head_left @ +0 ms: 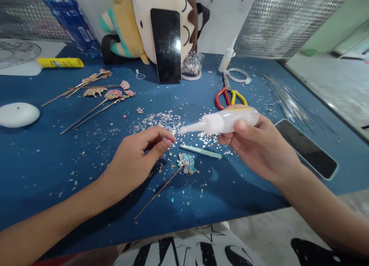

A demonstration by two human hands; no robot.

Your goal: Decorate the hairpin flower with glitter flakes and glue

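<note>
Squeeze bottle (223, 120), in right hand (259, 148) with fingers (226, 138) curled, points its nozzle (193, 127) toward nine o'clock. Left hand (140, 150) has fingertips (165, 144) nearly touching; pinching cannot be told. Sequined hairpin (188, 163) lies at nozzle's six o'clock. Yellow tube (60, 62) bears unreadable print.

Craft workshop — small iridescent flakes (165, 120) strewn mid-frame, red-and-yellow-handled metal pliers (228, 90) above right of centre — on a flat blue tabletop (34, 170).

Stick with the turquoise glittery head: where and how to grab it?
Likely pinch the bare stem midway along, coming from the near left side: it is thin, straight and slants that way, away from the flake-covered head.
</note>
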